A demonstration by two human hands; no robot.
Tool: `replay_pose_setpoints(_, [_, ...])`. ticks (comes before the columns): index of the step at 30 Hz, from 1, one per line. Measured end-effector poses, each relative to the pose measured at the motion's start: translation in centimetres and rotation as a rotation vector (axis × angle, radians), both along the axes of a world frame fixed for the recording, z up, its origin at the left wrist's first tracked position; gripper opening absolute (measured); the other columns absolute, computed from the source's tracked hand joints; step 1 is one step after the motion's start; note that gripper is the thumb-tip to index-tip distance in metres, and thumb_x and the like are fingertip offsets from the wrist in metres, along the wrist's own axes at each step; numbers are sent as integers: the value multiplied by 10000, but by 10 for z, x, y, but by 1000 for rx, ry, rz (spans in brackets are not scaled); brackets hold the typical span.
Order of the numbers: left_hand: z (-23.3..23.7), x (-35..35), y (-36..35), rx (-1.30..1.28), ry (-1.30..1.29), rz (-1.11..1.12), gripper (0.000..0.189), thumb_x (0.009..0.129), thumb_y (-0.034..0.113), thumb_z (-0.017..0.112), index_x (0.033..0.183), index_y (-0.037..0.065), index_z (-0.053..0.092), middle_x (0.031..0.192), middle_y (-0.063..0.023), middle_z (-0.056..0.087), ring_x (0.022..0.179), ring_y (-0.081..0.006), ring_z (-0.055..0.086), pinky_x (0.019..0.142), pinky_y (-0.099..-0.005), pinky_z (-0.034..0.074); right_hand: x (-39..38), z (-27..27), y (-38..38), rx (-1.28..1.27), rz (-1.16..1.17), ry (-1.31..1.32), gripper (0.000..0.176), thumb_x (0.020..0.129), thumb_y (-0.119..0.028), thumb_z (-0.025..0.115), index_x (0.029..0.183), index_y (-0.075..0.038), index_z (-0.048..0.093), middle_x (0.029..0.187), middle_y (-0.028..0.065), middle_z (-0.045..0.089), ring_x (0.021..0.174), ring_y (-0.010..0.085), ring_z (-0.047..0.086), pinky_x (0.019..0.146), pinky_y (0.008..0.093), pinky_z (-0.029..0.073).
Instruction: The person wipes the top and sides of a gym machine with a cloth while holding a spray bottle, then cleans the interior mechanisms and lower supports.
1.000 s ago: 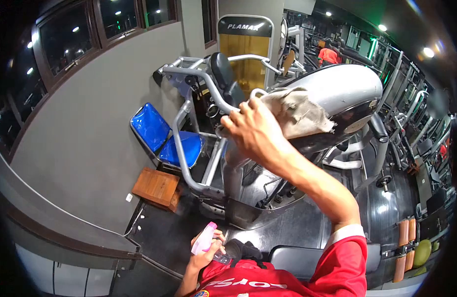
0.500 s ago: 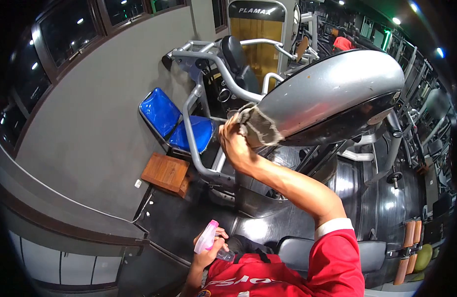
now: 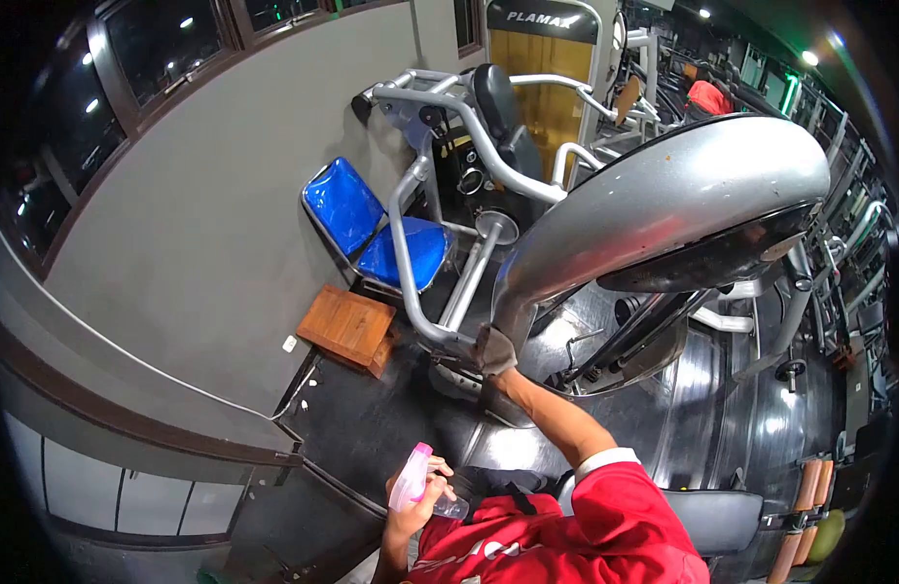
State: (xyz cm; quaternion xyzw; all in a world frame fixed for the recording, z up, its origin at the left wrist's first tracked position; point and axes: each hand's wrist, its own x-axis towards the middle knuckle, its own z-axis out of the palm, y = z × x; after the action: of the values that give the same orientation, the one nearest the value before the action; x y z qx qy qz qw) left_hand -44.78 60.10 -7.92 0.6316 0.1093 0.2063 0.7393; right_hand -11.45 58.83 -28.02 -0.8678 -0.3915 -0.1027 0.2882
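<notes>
Near the bottom middle, my left hand [image 3: 408,518] is closed around a clear plastic bottle with a pink top [image 3: 411,477], held close to my body. My right arm reaches forward and down. The right hand [image 3: 508,378] is pressed with a grey-brown cloth [image 3: 494,348] against the lower part of the curved silver frame of a gym machine [image 3: 654,185]. The cloth covers most of its fingers. Above it the broad silver casing sweeps up to the right, with a black panel underneath.
Left of the machine stand a blue padded chair [image 3: 344,209] and a small wooden box [image 3: 344,321] by the grey wall. A black-padded machine [image 3: 498,102] is behind. Several weight machines line the right side. Grey bench padding [image 3: 714,516] lies beside me.
My right hand with the cloth has slid down the silver frame from the upper casing to near its base. The left hand still holds the bottle. The view has shifted slightly.
</notes>
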Motion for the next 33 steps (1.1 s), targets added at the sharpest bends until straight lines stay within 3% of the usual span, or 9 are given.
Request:
replay_pose_setpoints(3, [1, -3, -1, -19, 3, 21, 191, 857, -20, 542, 1042, -64, 530, 895, -136, 614, 644, -169, 653, 623, -286, 537, -4, -41, -21, -58, 223, -515, 374, 801, -376, 586, 810, -5, 636, 727, 138, 634, 668, 320, 614, 582, 368, 495])
replay_pose_setpoints(7, [-2, -5, 4, 10, 12, 30, 190, 853, -21, 538, 1037, -65, 526, 892, -135, 611, 635, -169, 652, 617, -287, 539, -40, 8, -44, -130, 172, 1, 288, 808, -200, 507, 1063, -117, 614, 985, 129, 641, 961, 266, 607, 833, 313, 457])
replay_pose_setpoints(12, [-8, 4, 2, -74, 5, 12, 180, 859, -8, 535, 1031, -65, 528, 885, -130, 608, 622, -169, 648, 608, -290, 543, -68, 50, -81, 240, -60, 695, 316, 870, -116, 500, 1172, -24, 510, 1029, 244, 607, 997, 368, 586, 881, 373, 441])
replay_pose_setpoints(18, [-14, 23, 0, -73, -25, -88, 203, 879, 26, 540, 1059, -56, 499, 905, -143, 596, 621, -182, 647, 619, -309, 549, -104, 139, -139, 948, -242, 635, 305, 921, -127, 482, 1173, 39, 530, 1088, 102, 592, 1049, 173, 522, 942, 281, 368])
replay_pose_setpoints(23, [-7, 40, -6, -24, -132, -138, 260, 919, 120, 517, 1109, -41, 445, 940, -163, 569, 633, -208, 648, 653, -337, 553, -105, 239, -163, 1553, -501, -211, 344, 914, -95, 485, 1226, 49, 472, 1180, 115, 536, 1088, 217, 501, 951, 323, 374])
replay_pose_setpoints(25, [-3, 45, -9, -30, -117, -152, 263, 920, 125, 516, 1110, -42, 444, 922, -161, 574, 635, -206, 646, 662, -338, 551, -98, 296, -175, 1388, -642, -496, 321, 920, -72, 464, 1220, 42, 473, 1209, 121, 531, 1100, 224, 507, 956, 327, 378])
replay_pose_setpoints(27, [-2, 47, -10, 2, -133, -205, 259, 916, 111, 521, 1110, -42, 444, 905, -160, 579, 642, -204, 649, 661, -336, 550, -64, 305, -189, 1474, -221, -507, 352, 917, -66, 469, 1251, 43, 453, 1249, 138, 521, 1133, 237, 497, 976, 356, 368])
replay_pose_setpoints(29, [-1, 45, -11, -5, -121, -199, 265, 910, 103, 534, 1108, -48, 443, 895, -159, 584, 651, -202, 652, 654, -333, 549, -56, 349, -167, 1469, -329, -512, 397, 903, -83, 491, 1271, 59, 444, 1265, 163, 517, 1128, 260, 504, 980, 388, 364])
replay_pose_setpoints(33, [-4, 38, -14, -34, -117, -186, 277, 908, 109, 546, 1105, -55, 443, 903, -164, 585, 652, -204, 655, 644, -330, 549, -55, 344, -125, 809, -407, -734, 355, 864, -93, 501, 1196, 26, 545, 1282, 293, 471, 1257, 427, 397, 1081, 477, 243])
